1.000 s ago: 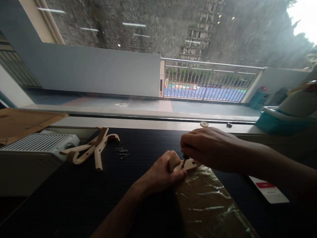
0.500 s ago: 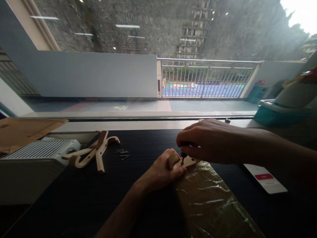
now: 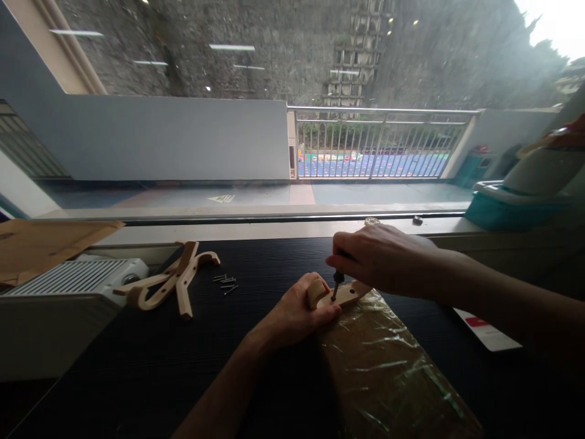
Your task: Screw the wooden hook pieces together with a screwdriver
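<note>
My left hand (image 3: 297, 308) is closed round the curled end of a pale wooden hook piece (image 3: 345, 294), which lies on the far end of a box wrapped in shiny clear film (image 3: 388, 366). In my right hand (image 3: 372, 253) is a screwdriver (image 3: 337, 279) with a dark handle, mostly covered by the fingers. It stands nearly upright, its tip at a hole in the wood close to my left thumb. Another dark hole shows farther right along the piece. Whether a screw sits under the tip I cannot tell.
Several loose screws (image 3: 226, 281) lie on the black table (image 3: 219, 372), beside a stack of curved wooden pieces (image 3: 178, 280). A white heater-like unit (image 3: 77, 277) and brown paper (image 3: 55, 244) are at left. A white-and-red card (image 3: 493, 332) lies under my right forearm.
My right hand has changed its pose on the screwdriver, with the wrist turned and knuckles lower, and more of the shaft shows. My left hand still holds the wooden piece.
</note>
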Demonstrator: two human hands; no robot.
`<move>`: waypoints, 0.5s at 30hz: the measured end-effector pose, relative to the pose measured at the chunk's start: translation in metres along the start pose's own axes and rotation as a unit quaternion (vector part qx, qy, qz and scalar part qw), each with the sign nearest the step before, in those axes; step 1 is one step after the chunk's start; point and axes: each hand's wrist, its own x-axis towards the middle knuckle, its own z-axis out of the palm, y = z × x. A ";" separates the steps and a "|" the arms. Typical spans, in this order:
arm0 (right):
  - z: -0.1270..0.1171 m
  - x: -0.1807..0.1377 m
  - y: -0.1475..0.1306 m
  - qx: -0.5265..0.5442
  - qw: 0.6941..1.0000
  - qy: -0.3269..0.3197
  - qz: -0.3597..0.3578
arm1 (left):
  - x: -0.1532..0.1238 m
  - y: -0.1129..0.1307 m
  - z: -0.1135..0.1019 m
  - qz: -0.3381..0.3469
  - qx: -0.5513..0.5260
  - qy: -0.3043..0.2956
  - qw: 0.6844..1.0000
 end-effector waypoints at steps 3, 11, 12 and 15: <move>-0.003 0.000 0.002 0.007 0.999 0.006 -0.046 | 0.000 0.000 0.000 0.005 0.000 0.002 1.000; 0.002 0.000 0.004 0.047 0.991 0.001 -0.129 | 0.000 0.000 0.000 -0.003 -0.015 -0.009 1.000; 0.004 0.000 0.003 0.046 0.992 0.002 -0.116 | 0.000 0.000 -0.001 -0.007 -0.016 -0.009 1.000; 0.009 0.001 0.000 0.038 0.998 0.004 -0.055 | -0.001 0.002 -0.001 -0.016 -0.010 -0.002 1.000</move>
